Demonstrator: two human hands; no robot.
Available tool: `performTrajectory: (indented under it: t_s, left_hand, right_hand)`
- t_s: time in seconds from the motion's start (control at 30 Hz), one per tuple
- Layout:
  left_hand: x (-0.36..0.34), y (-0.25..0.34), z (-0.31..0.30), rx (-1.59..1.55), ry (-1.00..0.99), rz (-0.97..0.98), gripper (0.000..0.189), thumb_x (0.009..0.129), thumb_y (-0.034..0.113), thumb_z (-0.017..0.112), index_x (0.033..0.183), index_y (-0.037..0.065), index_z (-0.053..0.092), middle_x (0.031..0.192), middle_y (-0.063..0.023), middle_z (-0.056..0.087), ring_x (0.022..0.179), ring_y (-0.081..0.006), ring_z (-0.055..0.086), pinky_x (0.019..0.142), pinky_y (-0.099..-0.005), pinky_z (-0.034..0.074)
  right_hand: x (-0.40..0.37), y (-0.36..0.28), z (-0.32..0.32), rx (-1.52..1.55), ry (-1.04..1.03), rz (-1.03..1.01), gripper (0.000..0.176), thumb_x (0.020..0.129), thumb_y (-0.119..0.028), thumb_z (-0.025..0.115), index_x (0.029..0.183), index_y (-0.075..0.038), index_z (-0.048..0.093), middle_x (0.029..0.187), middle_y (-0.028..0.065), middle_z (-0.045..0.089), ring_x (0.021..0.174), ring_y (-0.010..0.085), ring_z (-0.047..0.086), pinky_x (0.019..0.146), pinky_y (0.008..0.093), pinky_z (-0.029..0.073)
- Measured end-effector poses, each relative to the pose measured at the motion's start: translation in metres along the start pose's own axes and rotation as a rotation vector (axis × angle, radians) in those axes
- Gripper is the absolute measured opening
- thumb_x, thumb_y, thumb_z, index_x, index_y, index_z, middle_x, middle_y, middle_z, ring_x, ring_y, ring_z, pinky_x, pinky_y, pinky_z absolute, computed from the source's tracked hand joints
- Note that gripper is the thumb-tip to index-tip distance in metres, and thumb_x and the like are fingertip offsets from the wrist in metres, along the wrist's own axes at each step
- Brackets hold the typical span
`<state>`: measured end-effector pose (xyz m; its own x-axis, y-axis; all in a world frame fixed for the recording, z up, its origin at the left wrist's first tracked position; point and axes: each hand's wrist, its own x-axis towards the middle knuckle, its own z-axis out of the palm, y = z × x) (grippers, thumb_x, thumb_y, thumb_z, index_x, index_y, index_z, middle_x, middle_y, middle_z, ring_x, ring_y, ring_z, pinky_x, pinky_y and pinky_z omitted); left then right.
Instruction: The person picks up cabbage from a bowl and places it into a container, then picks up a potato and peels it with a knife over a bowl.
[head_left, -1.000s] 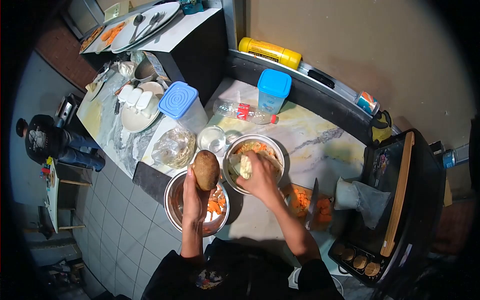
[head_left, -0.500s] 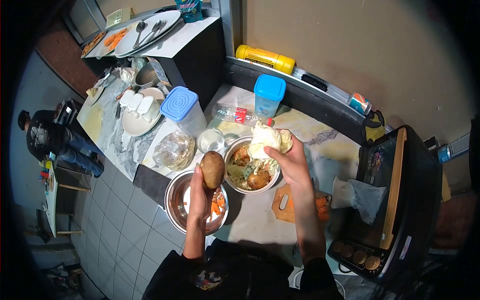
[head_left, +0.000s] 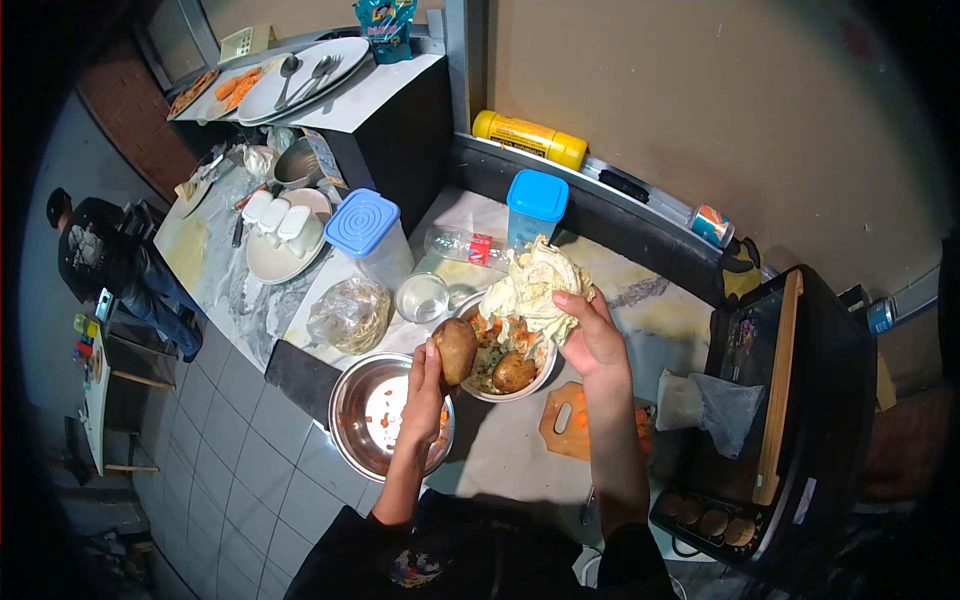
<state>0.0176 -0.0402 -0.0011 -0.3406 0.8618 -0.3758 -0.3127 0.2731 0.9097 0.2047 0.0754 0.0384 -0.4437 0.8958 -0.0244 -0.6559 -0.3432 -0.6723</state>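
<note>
My left hand (head_left: 422, 398) is wrapped round a brown potato (head_left: 455, 350), above the gap between two bowls. In my right hand (head_left: 593, 338) is a crumpled clump of pale cabbage leaves (head_left: 538, 292), pinched over the far side of the white bowl (head_left: 547, 375). That bowl holds another potato (head_left: 515, 372) and mixed chopped food with orange and green bits. Below my left hand stands a steel bowl (head_left: 343, 415) with small orange carrot pieces inside; my wrist hides part of it.
An orange cutting board (head_left: 562, 440) with carrot pieces lies under my right forearm. Behind the bowls are a glass (head_left: 422, 297), a plastic bag (head_left: 352, 315), a lidded container (head_left: 365, 228) and a plastic bottle (head_left: 465, 245). A black oven (head_left: 740, 400) stands right. A person (head_left: 115, 260) is far left.
The potato in my left hand has moved right and slightly down, to the white bowl's edge. The cabbage in my right hand has turned and spread out more. The view has tilted slightly.
</note>
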Motion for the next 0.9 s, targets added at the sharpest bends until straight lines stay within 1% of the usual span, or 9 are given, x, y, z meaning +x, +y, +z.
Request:
performTrajectory:
  t_s: [0.13, 0.2, 0.3, 0.37, 0.47, 0.53, 0.63, 0.73, 0.9]
  left_hand:
    - [0.006, -0.012, -0.002, -0.038, -0.063, 0.036, 0.042, 0.1, 0.044, 0.038, 0.119, 0.007, 0.045, 0.105, -0.0041, 0.053, 0.088, -0.0106, 0.048, 0.068, -0.0251, 0.041]
    - [0.002, -0.01, 0.004, -0.013, -0.051, 0.03, 0.04, 0.1, 0.042, 0.037, 0.118, 0.007, 0.045, 0.101, -0.0033, 0.053, 0.084, -0.0093, 0.045, 0.067, -0.0243, 0.039]
    - [0.001, -0.011, 0.007, 0.003, -0.074, 0.016, 0.041, 0.1, 0.043, 0.037, 0.118, 0.007, 0.045, 0.1, -0.0032, 0.052, 0.084, -0.0084, 0.045, 0.068, -0.0229, 0.038]
    - [-0.004, -0.005, 0.012, 0.027, -0.041, -0.008, 0.042, 0.101, 0.042, 0.037, 0.12, 0.005, 0.044, 0.105, -0.0052, 0.053, 0.091, -0.0103, 0.048, 0.074, -0.0247, 0.041]
    - [0.001, -0.018, 0.012, 0.026, -0.037, 0.081, 0.044, 0.101, 0.039, 0.039, 0.122, 0.001, 0.042, 0.11, -0.0095, 0.055, 0.1, -0.0149, 0.05, 0.084, -0.0284, 0.042]
    - [0.005, -0.026, 0.008, 0.221, -0.092, 0.162, 0.045, 0.101, 0.036, 0.04, 0.124, -0.002, 0.04, 0.112, -0.0152, 0.055, 0.105, -0.0202, 0.051, 0.091, -0.0311, 0.041]
    - [0.002, -0.021, 0.012, 0.348, -0.105, 0.2, 0.044, 0.1, 0.035, 0.04, 0.123, -0.003, 0.04, 0.11, -0.0186, 0.056, 0.103, -0.0228, 0.053, 0.091, -0.0319, 0.041]
    - [0.005, -0.024, 0.013, 0.406, -0.117, 0.285, 0.044, 0.1, 0.035, 0.041, 0.123, -0.003, 0.039, 0.111, -0.0215, 0.055, 0.105, -0.0258, 0.053, 0.092, -0.0331, 0.04]
    - [0.007, -0.031, 0.015, 0.434, -0.113, 0.31, 0.046, 0.099, 0.035, 0.042, 0.124, -0.003, 0.038, 0.114, -0.0237, 0.054, 0.109, -0.0295, 0.053, 0.095, -0.035, 0.039]
  right_hand:
    - [0.0, 0.001, -0.004, 0.039, -0.015, 0.023, 0.051, 0.082, -0.006, 0.063, 0.128, 0.005, 0.044, 0.119, 0.0155, 0.057, 0.111, 0.0246, 0.057, 0.096, 0.0379, 0.047]
    - [0.002, -0.002, -0.008, 0.027, -0.01, 0.02, 0.056, 0.082, -0.007, 0.061, 0.133, 0.002, 0.04, 0.127, 0.0186, 0.052, 0.116, 0.028, 0.054, 0.099, 0.0409, 0.044]
    - [0.016, -0.02, -0.01, -0.066, -0.013, -0.006, 0.056, 0.083, -0.009, 0.061, 0.133, 0.003, 0.039, 0.129, 0.0197, 0.05, 0.117, 0.0297, 0.053, 0.098, 0.0444, 0.045]
    - [0.03, -0.033, -0.009, -0.093, 0.019, -0.016, 0.056, 0.084, -0.01, 0.06, 0.133, 0.003, 0.038, 0.129, 0.0202, 0.051, 0.118, 0.0311, 0.052, 0.098, 0.0469, 0.046]
    - [0.05, -0.059, -0.004, -0.173, -0.086, -0.045, 0.054, 0.085, -0.012, 0.061, 0.133, 0.002, 0.039, 0.128, 0.0191, 0.051, 0.117, 0.0304, 0.053, 0.098, 0.0456, 0.046]
    - [0.065, -0.073, -0.008, -0.181, -0.072, -0.051, 0.054, 0.085, -0.012, 0.061, 0.132, 0.002, 0.04, 0.127, 0.0186, 0.052, 0.117, 0.0303, 0.053, 0.097, 0.0452, 0.046]
    - [0.085, -0.09, -0.006, -0.183, -0.042, -0.085, 0.051, 0.085, -0.012, 0.062, 0.13, 0.003, 0.041, 0.125, 0.0173, 0.053, 0.114, 0.0288, 0.055, 0.094, 0.0435, 0.049]
    - [0.106, -0.103, -0.007, -0.238, 0.007, -0.133, 0.04, 0.083, -0.001, 0.063, 0.12, 0.003, 0.049, 0.112, 0.0133, 0.06, 0.102, 0.0227, 0.06, 0.087, 0.0357, 0.051]
    - [0.137, -0.105, -0.01, -0.359, 0.085, -0.205, 0.039, 0.081, 0.001, 0.065, 0.117, 0.005, 0.051, 0.111, 0.0122, 0.06, 0.101, 0.0212, 0.061, 0.088, 0.0331, 0.05]
